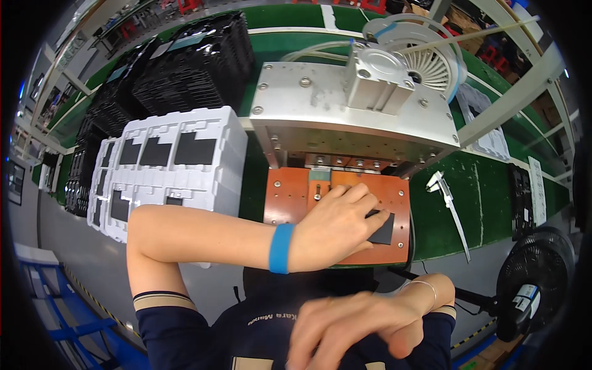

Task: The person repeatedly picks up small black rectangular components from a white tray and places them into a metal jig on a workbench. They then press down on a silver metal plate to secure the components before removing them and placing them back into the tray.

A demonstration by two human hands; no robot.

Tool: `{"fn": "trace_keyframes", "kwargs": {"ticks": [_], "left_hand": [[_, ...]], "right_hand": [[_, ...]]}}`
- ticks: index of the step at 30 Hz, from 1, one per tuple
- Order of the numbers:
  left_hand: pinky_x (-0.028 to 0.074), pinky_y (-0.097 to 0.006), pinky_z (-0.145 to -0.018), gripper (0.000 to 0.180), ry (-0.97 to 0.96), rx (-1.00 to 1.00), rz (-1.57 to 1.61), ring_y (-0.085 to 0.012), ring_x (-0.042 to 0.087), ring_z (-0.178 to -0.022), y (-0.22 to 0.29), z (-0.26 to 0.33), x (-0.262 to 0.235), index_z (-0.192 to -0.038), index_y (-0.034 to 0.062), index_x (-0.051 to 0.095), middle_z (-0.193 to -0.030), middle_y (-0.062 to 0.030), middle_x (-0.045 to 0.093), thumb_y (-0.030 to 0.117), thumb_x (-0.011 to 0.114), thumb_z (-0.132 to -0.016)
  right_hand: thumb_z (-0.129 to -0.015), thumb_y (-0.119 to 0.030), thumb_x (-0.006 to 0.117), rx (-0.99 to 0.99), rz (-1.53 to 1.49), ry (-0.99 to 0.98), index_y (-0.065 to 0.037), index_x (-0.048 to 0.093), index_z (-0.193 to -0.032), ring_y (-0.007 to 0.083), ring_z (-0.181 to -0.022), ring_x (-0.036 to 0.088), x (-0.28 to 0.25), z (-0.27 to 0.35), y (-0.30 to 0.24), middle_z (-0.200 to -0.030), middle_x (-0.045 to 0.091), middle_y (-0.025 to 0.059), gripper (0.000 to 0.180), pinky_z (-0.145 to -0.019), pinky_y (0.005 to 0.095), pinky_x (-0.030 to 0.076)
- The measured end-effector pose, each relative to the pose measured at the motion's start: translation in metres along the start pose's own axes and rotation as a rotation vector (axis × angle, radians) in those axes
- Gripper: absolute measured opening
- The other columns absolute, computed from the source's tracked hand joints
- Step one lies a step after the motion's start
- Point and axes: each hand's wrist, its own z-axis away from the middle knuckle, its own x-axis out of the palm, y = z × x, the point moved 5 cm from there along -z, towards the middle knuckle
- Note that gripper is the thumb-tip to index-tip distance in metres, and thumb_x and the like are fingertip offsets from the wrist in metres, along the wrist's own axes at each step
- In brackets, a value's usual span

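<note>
My left hand (339, 223), with a blue band (282, 248) on its wrist, reaches over the orange base plate (285, 196) of a metal press. Its fingers are bent, and the thumb lies across a thin black rectangular sheet (383, 233) at the plate's right side; part of the sheet is hidden beneath the hand. A slotted block (318, 189) sits on the plate beyond the fingers. Close to my body, my right hand (354, 324) hangs in the air, slightly blurred, its fingers apart and nothing seen in them.
Above the plate's far side rises the silver press housing (308, 92). White trays (216, 120) holding black sheets are stacked to the left, with black trays (185, 80) behind. A caliper (453, 209) lies on the green bench at the right, near a black fan (533, 283).
</note>
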Motion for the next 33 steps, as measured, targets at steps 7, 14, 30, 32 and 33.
{"fn": "trace_keyframes", "kwargs": {"ticks": [7, 14, 30, 32, 33], "left_hand": [[0.046, -0.043, -0.100, 0.053, 0.141, -0.115, -0.235, -0.0362, 0.055, -0.122, -0.018, 0.091, -0.082, -0.124, 0.0072, 0.063, -0.135, -0.0168, 0.055, 0.010, 0.076, -0.073], [0.034, -0.045, -0.113, 0.053, 0.246, -0.907, -0.627, -0.0398, 0.040, -0.137, -0.102, 0.233, -0.132, -0.140, 0.0001, 0.049, -0.148, -0.0214, 0.044, 0.018, 0.064, -0.093], [0.031, -0.051, -0.112, 0.066, 0.136, -0.484, -0.674, -0.0381, 0.043, -0.136, -0.056, 0.144, -0.142, -0.137, 0.0044, 0.053, -0.145, -0.0207, 0.047, 0.034, 0.072, -0.082], [0.031, -0.053, -0.111, 0.065, 0.056, -0.255, -0.571, -0.0366, 0.046, -0.134, -0.030, 0.116, -0.123, -0.134, 0.0067, 0.056, -0.143, -0.0199, 0.049, 0.041, 0.072, -0.081], [0.031, -0.054, -0.110, 0.066, 0.004, -0.136, -0.518, -0.0358, 0.048, -0.132, -0.020, 0.107, -0.107, -0.132, 0.0080, 0.057, -0.141, -0.0192, 0.050, 0.046, 0.071, -0.080]], "right_hand": [[-0.068, -0.032, 0.085, 0.263, 1.683, 0.688, -0.004, 0.070, -0.100, 0.0277, -0.099, 0.062, -0.061, 0.079, -0.022, -0.106, 0.068, 0.0096, 0.045, -0.087, 0.0367, 0.047], [-0.073, -0.026, 0.081, 0.389, 1.699, 0.636, -0.007, 0.070, -0.105, 0.0270, -0.105, 0.058, -0.069, 0.092, -0.003, -0.113, 0.066, 0.0071, 0.039, -0.091, 0.0391, 0.045], [-0.075, -0.004, 0.071, 0.312, 1.892, 0.514, -0.005, 0.067, -0.105, 0.0238, -0.091, 0.058, -0.102, 0.051, 0.007, -0.099, 0.063, 0.0045, 0.030, -0.080, 0.0373, 0.048], [-0.075, -0.005, 0.070, 0.287, 1.932, 0.494, -0.004, 0.066, -0.107, 0.0245, -0.094, 0.058, -0.099, 0.047, 0.005, -0.101, 0.063, 0.0053, 0.032, -0.083, 0.0381, 0.048], [-0.075, -0.005, 0.070, 0.272, 1.953, 0.476, -0.004, 0.066, -0.108, 0.0248, -0.096, 0.058, -0.098, 0.043, 0.006, -0.103, 0.062, 0.0057, 0.033, -0.084, 0.0385, 0.048]]}}
